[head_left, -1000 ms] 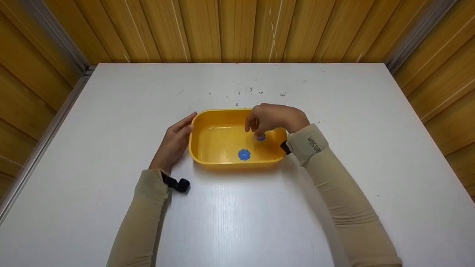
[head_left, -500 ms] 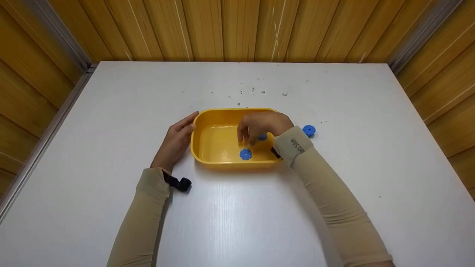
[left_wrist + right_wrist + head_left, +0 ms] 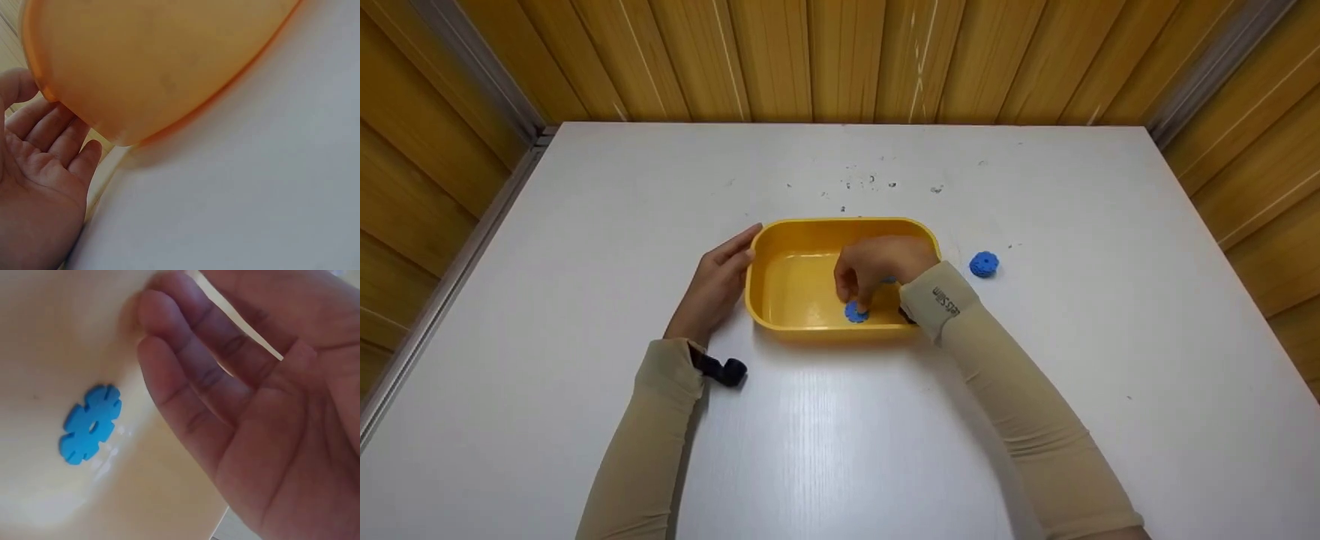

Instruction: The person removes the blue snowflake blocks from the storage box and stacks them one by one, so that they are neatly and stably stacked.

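Observation:
A yellow plastic tub (image 3: 810, 330) stands on the white table. My left hand (image 3: 711, 289) rests along its left outer wall, with the thumb tip at the rim. In the left wrist view, the fingers (image 3: 48, 129) pass partly behind the tub. Down inside the tub, my right hand (image 3: 881, 262) pinches a blue notched interlocking disc (image 3: 851, 313) that lies on the floor near the front wall. In the right wrist view, its thumb and index fingertips are hidden. A second blue disc (image 3: 90, 427) lies flat beside the hand, mostly covered in the head view.
Right of the tub, a small stack of blue discs (image 3: 984, 264) sits on the white table (image 3: 810, 450). Dark scuff marks dot the tabletop behind the tub. Wood-look panels (image 3: 840, 60) rise behind and at both sides.
My right hand has moved from the farther disc toward the front left, down to the nearer disc. The stack at the right has come into view. My left hand stays at the tub.

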Motion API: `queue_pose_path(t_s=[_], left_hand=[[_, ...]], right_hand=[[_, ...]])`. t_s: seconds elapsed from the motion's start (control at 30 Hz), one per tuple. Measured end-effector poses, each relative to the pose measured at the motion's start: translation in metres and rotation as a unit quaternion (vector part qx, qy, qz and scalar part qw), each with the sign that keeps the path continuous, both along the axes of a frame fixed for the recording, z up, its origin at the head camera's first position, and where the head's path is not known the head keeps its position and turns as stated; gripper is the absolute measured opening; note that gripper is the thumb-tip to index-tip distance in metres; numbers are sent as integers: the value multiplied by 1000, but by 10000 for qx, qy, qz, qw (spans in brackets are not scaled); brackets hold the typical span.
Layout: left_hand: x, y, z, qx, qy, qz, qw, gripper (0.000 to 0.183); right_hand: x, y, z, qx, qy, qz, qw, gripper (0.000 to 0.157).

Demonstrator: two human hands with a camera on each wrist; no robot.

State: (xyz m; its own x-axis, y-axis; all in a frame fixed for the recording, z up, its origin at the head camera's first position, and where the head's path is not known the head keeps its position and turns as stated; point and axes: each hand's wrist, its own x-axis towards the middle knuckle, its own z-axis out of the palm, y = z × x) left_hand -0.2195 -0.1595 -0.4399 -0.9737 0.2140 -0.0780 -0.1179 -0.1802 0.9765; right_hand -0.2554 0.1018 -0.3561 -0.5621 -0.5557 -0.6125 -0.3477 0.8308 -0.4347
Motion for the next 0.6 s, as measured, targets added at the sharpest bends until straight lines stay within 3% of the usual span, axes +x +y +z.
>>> queue_pose_path(t_s=[0.27,0.6], left_hand=[[0,1,0,10,-28,43,10000,50],[-1,-1,-1,-66,-25,-3,10000,49]], right_hand=[[4,0,-7,-105,-216,-279,9993,12],[0,2,-8,-85,-67,-278,9996,10]])
